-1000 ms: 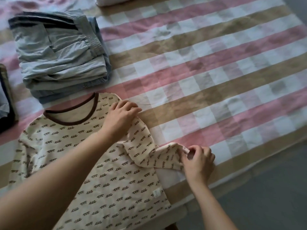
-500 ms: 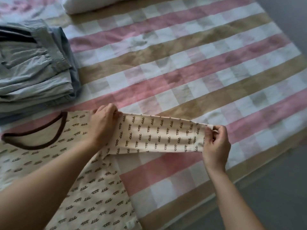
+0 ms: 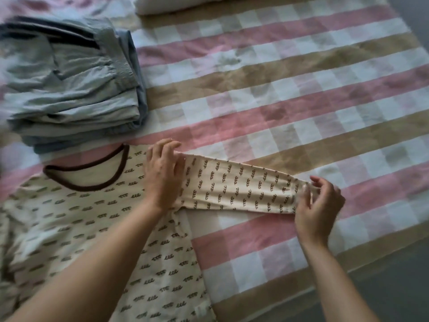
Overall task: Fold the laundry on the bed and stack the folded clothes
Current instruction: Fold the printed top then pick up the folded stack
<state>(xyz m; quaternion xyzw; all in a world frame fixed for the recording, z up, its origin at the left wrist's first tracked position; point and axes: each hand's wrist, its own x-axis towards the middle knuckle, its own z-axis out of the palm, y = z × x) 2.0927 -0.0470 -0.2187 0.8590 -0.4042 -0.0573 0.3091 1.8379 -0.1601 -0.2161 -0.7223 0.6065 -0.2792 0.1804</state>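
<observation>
While flat on the checked bedspread (image 3: 290,94), cream patterned shirt (image 3: 88,219) beside folded blue stack (image 3: 69,84); sleeve (image 3: 236,187) outstretched, left hand (image 3: 162,175) pressing shoulder, palm open; right hand (image 3: 318,205) pinching cuff.

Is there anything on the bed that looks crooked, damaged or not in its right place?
Nothing stands out. The cream patterned shirt lies flat, its sleeve stretched straight between the left hand and right hand. The pile of folded blue-grey clothes sits neatly on the checked bedcover.
</observation>
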